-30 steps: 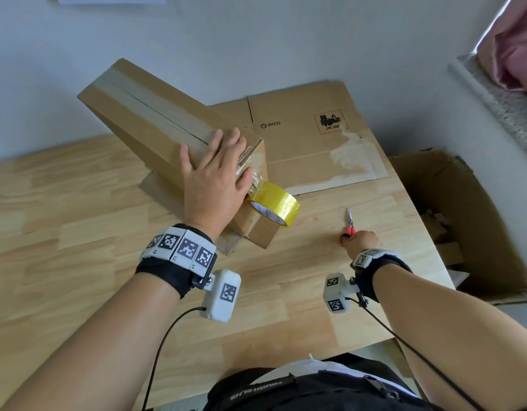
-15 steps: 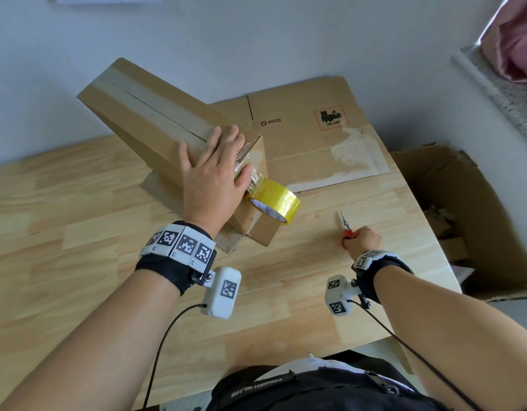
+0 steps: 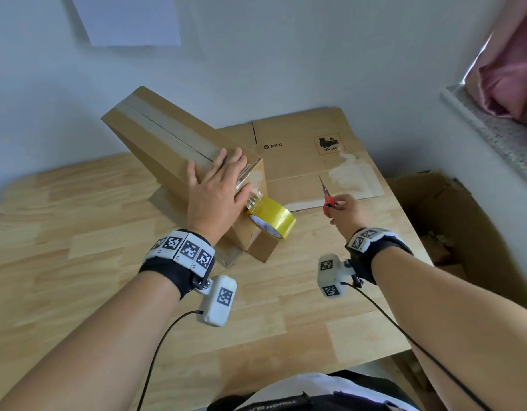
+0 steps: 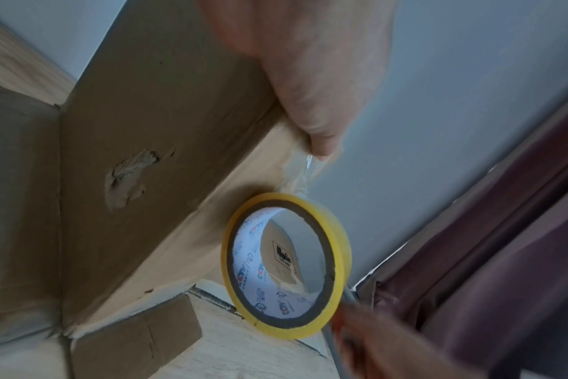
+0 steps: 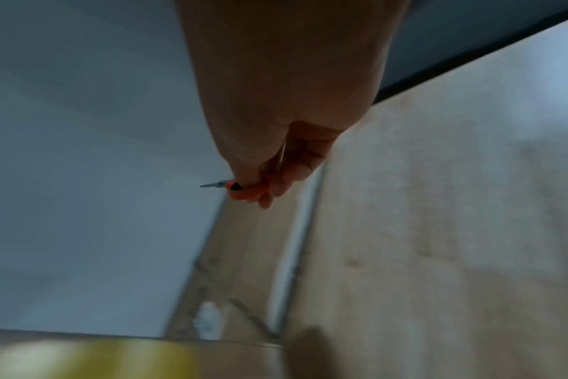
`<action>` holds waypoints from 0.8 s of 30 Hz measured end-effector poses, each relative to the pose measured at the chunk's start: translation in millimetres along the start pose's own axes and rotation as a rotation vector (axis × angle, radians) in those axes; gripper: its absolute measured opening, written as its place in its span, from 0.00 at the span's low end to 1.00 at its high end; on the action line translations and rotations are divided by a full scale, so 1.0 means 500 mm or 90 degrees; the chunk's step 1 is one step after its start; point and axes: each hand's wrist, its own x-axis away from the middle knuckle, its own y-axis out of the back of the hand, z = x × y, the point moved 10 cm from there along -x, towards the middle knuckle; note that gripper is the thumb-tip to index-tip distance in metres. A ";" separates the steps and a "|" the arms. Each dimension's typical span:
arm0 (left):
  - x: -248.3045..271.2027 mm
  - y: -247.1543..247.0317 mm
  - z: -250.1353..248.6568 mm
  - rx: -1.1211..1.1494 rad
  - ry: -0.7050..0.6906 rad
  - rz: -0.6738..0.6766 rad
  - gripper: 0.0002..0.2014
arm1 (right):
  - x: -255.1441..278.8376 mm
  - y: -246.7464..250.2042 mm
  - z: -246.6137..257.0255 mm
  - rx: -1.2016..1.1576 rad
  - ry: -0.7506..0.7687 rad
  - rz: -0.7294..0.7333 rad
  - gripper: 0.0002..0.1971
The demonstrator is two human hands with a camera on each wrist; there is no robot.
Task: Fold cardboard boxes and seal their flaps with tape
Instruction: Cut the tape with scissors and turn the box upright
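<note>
Where head view hides it, torn dent (image 4: 130,177) on box (image 4: 140,159) underside.

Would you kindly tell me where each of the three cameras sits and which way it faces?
Head: worn on the head, facing forward and down at the table; shows both forearms, the left hand flat on the box, and the right hand holding scissors.
Left wrist: under the left wrist, facing along the hand at the box side and hanging tape roll.
Right wrist: under the right wrist, facing along the hand at the scissors.
Shared: head and left wrist both show the tape roll.
</note>
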 end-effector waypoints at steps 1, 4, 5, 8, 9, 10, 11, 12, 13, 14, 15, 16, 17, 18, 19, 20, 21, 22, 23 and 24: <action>0.000 0.000 0.001 0.006 0.004 0.013 0.21 | 0.000 -0.005 0.050 0.001 0.038 0.012 0.09; 0.001 -0.005 0.008 0.017 0.013 0.063 0.25 | 0.017 -0.028 0.207 0.022 0.179 0.062 0.12; 0.002 -0.005 0.009 0.019 0.004 0.075 0.26 | 0.031 -0.036 0.258 0.031 0.227 0.078 0.13; 0.005 -0.004 0.019 0.030 -0.029 0.120 0.28 | 0.089 -0.069 0.374 0.096 0.370 0.117 0.11; 0.004 -0.005 0.025 0.037 -0.032 0.141 0.28 | 0.108 -0.082 0.401 0.131 0.414 0.130 0.11; 0.001 -0.006 0.030 0.044 -0.033 0.158 0.28 | 0.126 -0.095 0.422 0.157 0.452 0.146 0.10; -0.003 -0.005 0.035 0.051 -0.034 0.171 0.30 | 0.142 -0.107 0.439 0.175 0.482 0.165 0.10; -0.008 -0.004 0.038 0.058 -0.037 0.180 0.31 | 0.156 -0.119 0.449 0.192 0.502 0.185 0.09; -0.011 -0.004 0.041 0.062 -0.039 0.186 0.32 | 0.166 -0.131 0.453 0.210 0.511 0.205 0.09; -0.014 -0.003 0.045 0.062 -0.040 0.188 0.32 | 0.171 -0.141 0.453 0.230 0.511 0.221 0.09; -0.016 -0.004 0.047 0.059 -0.040 0.191 0.31 | 0.174 -0.149 0.450 0.250 0.506 0.237 0.08; -0.015 -0.005 0.048 0.055 -0.040 0.190 0.30 | 0.174 -0.156 0.446 0.270 0.502 0.250 0.07; -0.014 -0.004 0.048 0.052 -0.037 0.187 0.29 | 0.176 -0.160 0.444 0.285 0.501 0.260 0.05; -0.012 -0.003 0.048 0.050 -0.031 0.181 0.28 | 0.179 -0.163 0.444 0.296 0.501 0.270 0.04; -0.010 -0.002 0.050 0.051 -0.024 0.175 0.28 | 0.182 -0.167 0.444 0.307 0.505 0.278 0.04; -0.008 0.000 0.050 0.054 -0.017 0.170 0.28 | 0.185 -0.170 0.445 0.322 0.512 0.283 0.04; -0.008 0.002 0.049 0.058 -0.012 0.164 0.27 | 0.191 -0.175 0.445 0.344 0.521 0.289 0.06; -0.008 0.005 0.048 0.057 -0.007 0.156 0.27 | 0.195 -0.181 0.443 0.373 0.527 0.297 0.08; -0.009 0.007 0.046 0.048 -0.002 0.149 0.26 | 0.198 -0.187 0.439 0.404 0.534 0.304 0.08; -0.009 0.007 0.046 0.035 0.005 0.147 0.26 | 0.200 -0.193 0.435 0.437 0.540 0.308 0.08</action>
